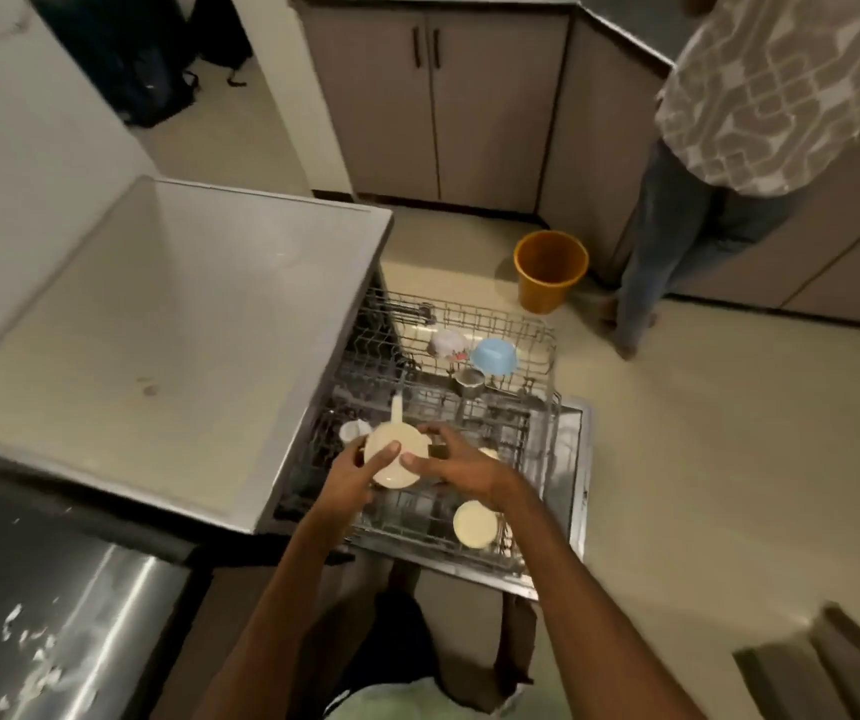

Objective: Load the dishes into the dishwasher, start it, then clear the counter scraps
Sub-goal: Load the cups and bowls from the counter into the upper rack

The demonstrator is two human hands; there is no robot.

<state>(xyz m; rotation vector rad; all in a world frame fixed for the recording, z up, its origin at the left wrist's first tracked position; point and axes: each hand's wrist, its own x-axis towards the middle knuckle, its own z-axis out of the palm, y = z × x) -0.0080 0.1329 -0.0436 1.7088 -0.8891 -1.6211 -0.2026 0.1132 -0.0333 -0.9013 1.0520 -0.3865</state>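
The left hand (358,475) and right hand (451,467) together grip a cream cup (394,452) over the rack's (547,350) near left. The rack holds a cream bowl (474,523) near, and a blue bowl (494,354) and steel cup (468,381) far.

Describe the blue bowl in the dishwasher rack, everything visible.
The blue bowl is pale blue, looks like plastic, and seems to lie mouth down, tilted, at the far end of the pulled-out wire rack. A white bowl sits at its left, a steel cup just before it.
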